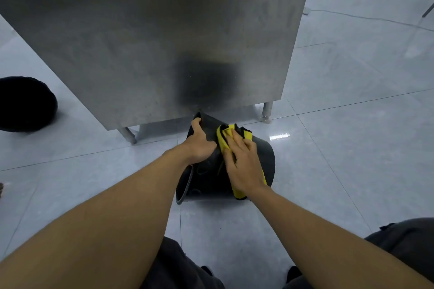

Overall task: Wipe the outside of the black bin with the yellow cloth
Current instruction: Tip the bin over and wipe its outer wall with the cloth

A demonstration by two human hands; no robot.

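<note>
**Fingers flat on the cloth, other hand holding the bin**

The fingers (231, 148) of the right hand (244, 166) lie spread out and flat, pressing the yellow cloth (224, 141) onto the side of the black bin (263, 159). They are not pinching it, just pushing down on it. The left hand (199, 145) has its fingers curled tight around the edge of the bin to keep it from moving.

The bin lies tipped on its side on the shiny floor (352, 148), right in front of a big metal cabinet (152, 42). Its far edge is close to the bottom of the cabinet.

To wipe well, I think the flat hand should push firmly and slide in long strokes along the round side. The holding hand should grip hard so the bin does not roll away. Then it can turn the bin a little, so the cloth reaches a new part. The side lying on the floor is hidden, so it needs a turn too.
</note>
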